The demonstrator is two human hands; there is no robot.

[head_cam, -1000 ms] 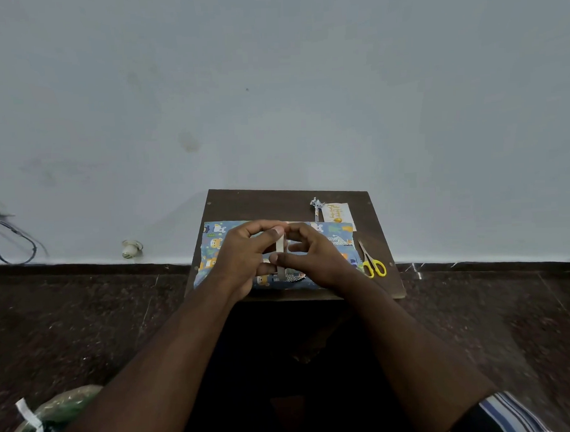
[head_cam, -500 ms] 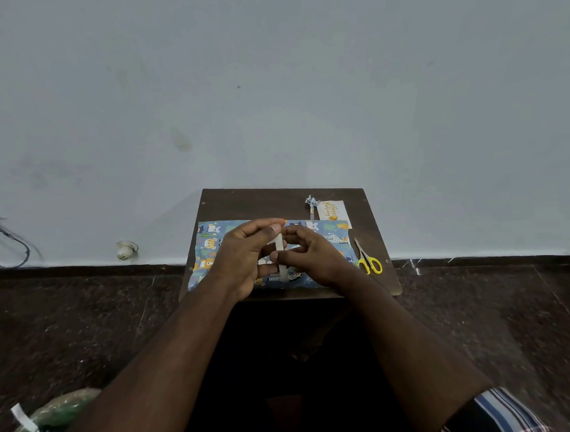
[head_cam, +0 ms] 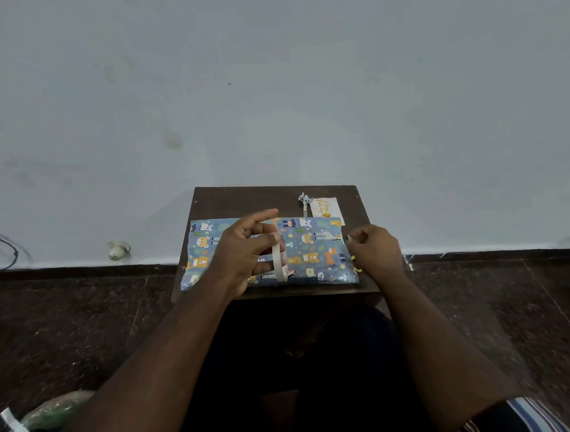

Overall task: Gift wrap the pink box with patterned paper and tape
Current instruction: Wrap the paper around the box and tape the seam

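Striped sleeve cuffs (head_cam: 527,414) frame the bottom edge of my view, with a green plastic-wrapped bundle (head_cam: 41,419) at the lower left corner on the dark speckled floor (head_cam: 70,329). From there both forearms reach forward over a small dark wooden table (head_cam: 266,200). My left hand (head_cam: 246,250) hovers over the middle of the table with its fingers curled through a roll of pale tape (head_cam: 278,260), thumb raised above it, the roll standing on edge above the paper. My right hand (head_cam: 375,249) sits at the right edge of the table, fingers curled in toward the palm; it is blurred, and I cannot tell what, if anything, they grip, though a bit of yellow belonging to the scissors (head_cam: 356,267) peeks out from beneath it. Under both hands lies the blue patterned paper (head_cam: 314,250), printed with cartoon bears and other animals, spread flat across most of the tabletop; the pink box cannot be seen, so I cannot say whether it sits beneath the sheet. Just past the paper's far right corner rest a small white card with gold lettering (head_cam: 325,207) and, touching its left side, a little ribbon bow (head_cam: 305,200). Beyond the table a pale grey wall (head_cam: 271,85) rises, with a small white fitting (head_cam: 118,250) at its base and dark cables (head_cam: 4,251) at the far left.
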